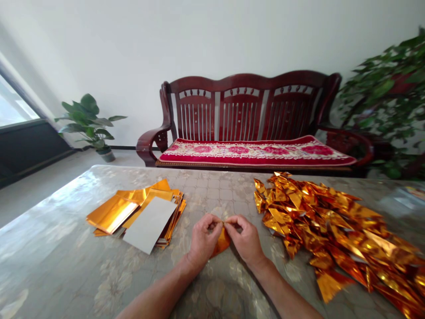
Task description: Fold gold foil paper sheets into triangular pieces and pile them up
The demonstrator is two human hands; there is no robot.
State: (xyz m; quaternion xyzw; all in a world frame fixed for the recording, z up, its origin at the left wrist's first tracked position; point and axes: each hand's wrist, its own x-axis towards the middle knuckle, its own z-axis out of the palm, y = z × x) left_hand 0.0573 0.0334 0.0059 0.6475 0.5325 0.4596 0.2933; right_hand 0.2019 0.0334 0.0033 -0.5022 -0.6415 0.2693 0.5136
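Note:
Between my two hands, near the middle of the table, is a sheet of gold foil paper [222, 243], partly hidden by my fingers. My left hand [206, 237] pinches its top edge with thumb and forefinger. Close beside it, my right hand [245, 239] pinches the same edge, the fingertips of both hands almost meeting. To the left lies a loose stack of flat gold foil sheets [114, 210], with one sheet turned grey side up [150, 225] on top. A large heap of folded gold foil pieces [318, 221] spreads over the right side.
A patterned cover lies on the table [83, 270]. Beyond its far edge stands a dark red wooden bench [239, 117] with a red floral cushion [255, 151]. Potted plants are at the left [88, 117] and right [392, 97]. A clear plastic bag [403, 201] lies at the far right.

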